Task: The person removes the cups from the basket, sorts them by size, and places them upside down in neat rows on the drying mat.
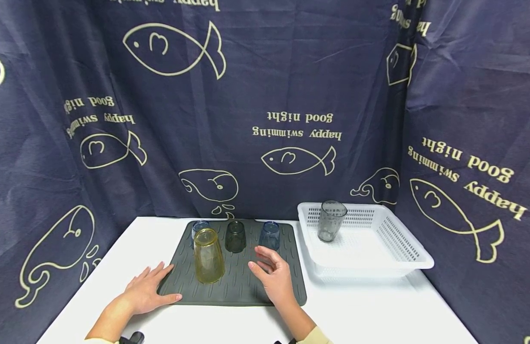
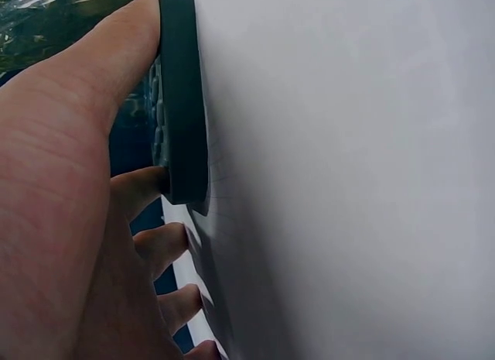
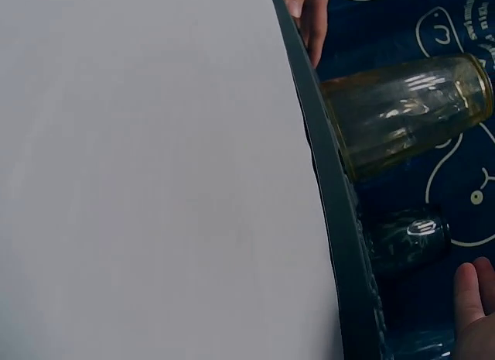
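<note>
My left hand (image 1: 149,291) lies spread at the left edge of the dark ribbed drying mat (image 1: 248,291), its thumb and index finger on the mat in the left wrist view. Over the mat's right half, my right hand (image 1: 273,277) hangs with bent fingers and holds nothing. Just beyond its fingertips stands a blue glass (image 1: 270,236). Between the hands, a tall yellow glass (image 1: 209,260) rests wide end down. Behind it are a dark grey glass (image 1: 235,237) and another blue glass (image 1: 199,228), partly hidden by the yellow one.
A white perforated plastic basket (image 1: 368,263) sits to the right of the mat on the white table (image 1: 355,310). Inside, at its back left, a grey glass (image 1: 331,222) stands wide end up, slightly tilted. Dark blue curtains (image 1: 248,86) with fish drawings enclose the table's back and sides.
</note>
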The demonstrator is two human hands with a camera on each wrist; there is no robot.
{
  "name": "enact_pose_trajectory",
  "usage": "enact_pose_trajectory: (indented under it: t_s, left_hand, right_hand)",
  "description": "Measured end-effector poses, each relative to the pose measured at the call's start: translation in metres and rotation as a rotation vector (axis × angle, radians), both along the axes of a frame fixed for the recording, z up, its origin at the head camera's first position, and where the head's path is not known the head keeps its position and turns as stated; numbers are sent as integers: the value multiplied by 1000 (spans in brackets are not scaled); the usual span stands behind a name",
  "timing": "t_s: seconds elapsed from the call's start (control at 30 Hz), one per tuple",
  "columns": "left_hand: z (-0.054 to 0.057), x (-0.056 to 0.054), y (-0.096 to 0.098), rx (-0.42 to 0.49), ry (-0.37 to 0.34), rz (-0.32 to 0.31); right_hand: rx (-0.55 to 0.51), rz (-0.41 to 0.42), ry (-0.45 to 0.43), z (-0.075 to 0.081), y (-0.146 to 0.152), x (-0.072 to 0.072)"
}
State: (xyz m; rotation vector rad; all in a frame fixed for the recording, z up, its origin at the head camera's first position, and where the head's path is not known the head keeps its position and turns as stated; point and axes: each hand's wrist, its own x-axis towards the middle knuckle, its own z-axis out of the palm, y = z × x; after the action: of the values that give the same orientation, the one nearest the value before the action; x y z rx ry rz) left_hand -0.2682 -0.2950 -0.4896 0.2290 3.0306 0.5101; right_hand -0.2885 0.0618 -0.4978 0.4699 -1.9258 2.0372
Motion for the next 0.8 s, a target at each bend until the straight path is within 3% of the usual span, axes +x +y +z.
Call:
enact_pose_trajectory:
  t_s: [0.5,0.8]
  left_hand:
    - [1,1,-2,5,2,-1]
    - [-1,0,-1,3,0,4]
  right_hand:
    - [-61,11,35,18,38,5]
    - [-1,-20,60,30,65,10]
